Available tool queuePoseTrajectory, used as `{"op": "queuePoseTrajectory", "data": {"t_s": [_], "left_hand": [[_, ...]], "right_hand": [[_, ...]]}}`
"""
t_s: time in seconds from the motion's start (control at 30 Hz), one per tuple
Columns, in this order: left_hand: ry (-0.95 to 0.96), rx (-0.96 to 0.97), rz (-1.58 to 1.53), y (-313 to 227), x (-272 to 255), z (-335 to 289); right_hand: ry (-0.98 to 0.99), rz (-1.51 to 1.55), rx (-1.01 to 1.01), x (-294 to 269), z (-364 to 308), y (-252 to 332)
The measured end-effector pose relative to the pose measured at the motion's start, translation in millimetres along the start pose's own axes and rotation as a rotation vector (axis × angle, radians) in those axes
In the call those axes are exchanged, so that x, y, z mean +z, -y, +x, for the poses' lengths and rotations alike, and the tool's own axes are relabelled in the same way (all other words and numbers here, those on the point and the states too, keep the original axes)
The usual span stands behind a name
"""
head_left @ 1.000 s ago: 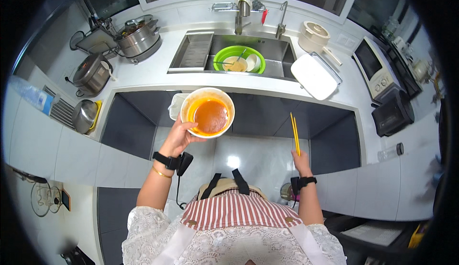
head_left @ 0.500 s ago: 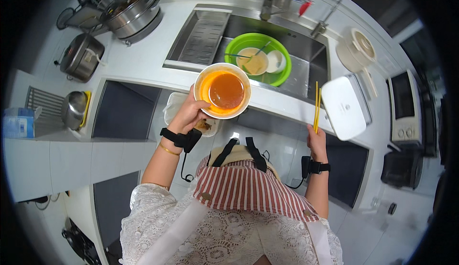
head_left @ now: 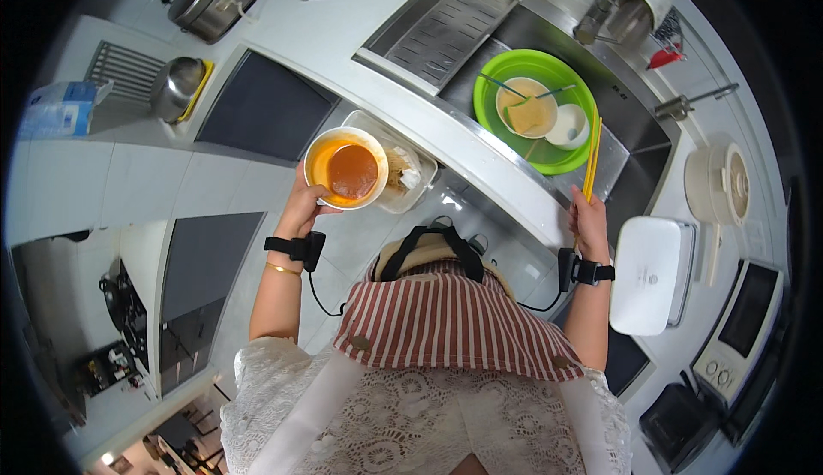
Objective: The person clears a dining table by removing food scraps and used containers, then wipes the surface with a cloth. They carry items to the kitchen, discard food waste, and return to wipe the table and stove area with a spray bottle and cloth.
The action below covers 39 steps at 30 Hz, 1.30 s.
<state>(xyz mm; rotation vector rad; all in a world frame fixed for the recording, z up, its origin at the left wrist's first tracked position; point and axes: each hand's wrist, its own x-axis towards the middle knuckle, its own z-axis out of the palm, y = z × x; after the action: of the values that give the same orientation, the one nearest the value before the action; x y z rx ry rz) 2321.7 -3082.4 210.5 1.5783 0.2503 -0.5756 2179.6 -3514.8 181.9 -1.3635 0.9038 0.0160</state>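
Observation:
My left hand (head_left: 302,207) grips a white bowl (head_left: 383,173) by its near-left side, thumb over the rim. Orange-red liquid (head_left: 352,171) lies in the bowl, and its inner wall is coated orange. The bowl hangs partly over a pale waste bin (head_left: 426,181), which holds crumpled white and brownish scraps. Fingers closed, my right hand (head_left: 588,222) holds yellow chopsticks (head_left: 593,158) pointing up, by the sink's front edge. Near their tips, a green basin (head_left: 485,106) in the sink contains a bowl of cloudy liquid with utensils and a small white bowl (head_left: 573,128).
The steel sink has a slotted drainer tray (head_left: 450,33) at its left. A white lidded box (head_left: 649,278), a cream pot (head_left: 716,185) and a microwave (head_left: 739,325) stand to the right. At far left are a rice cooker (head_left: 214,3) and a metal bowl (head_left: 176,89).
My view has turned toward the left. The bowl has moved left and down, from before the counter edge to the waste bin. My right hand still holds the chopsticks, now nearer the green basin.

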Motion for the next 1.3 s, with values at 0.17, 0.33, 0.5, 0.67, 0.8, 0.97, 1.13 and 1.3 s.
{"op": "queuePoseTrajectory", "data": {"t_s": [0.17,0.33,0.5,0.67,0.8,0.97,1.13,1.3], "left_hand": [[-0.285,-0.115,0.27,13,-4,18],[-0.379,-0.096,0.724,13,-1,51],[-0.406,-0.091,1.046,16,9,79],[-0.428,-0.071,1.214,16,16,85],[-0.426,-0.032,1.336,12,23,83],[-0.434,0.036,1.425,10,33,83],[-0.431,0.067,1.449,11,37,83],[-0.419,0.063,1.452,14,38,84]], "right_hand": [[0.057,-0.005,0.01,-5,12,1],[0.061,0.005,0.04,-14,18,2],[0.051,0.047,0.039,-20,18,1],[0.029,0.056,0.041,-26,16,-3],[0.014,0.058,0.049,-26,17,-5],[0.011,0.055,0.054,-25,19,-5],[0.008,0.054,0.061,-24,19,-5],[0.006,0.055,0.063,-23,18,-6]]}}
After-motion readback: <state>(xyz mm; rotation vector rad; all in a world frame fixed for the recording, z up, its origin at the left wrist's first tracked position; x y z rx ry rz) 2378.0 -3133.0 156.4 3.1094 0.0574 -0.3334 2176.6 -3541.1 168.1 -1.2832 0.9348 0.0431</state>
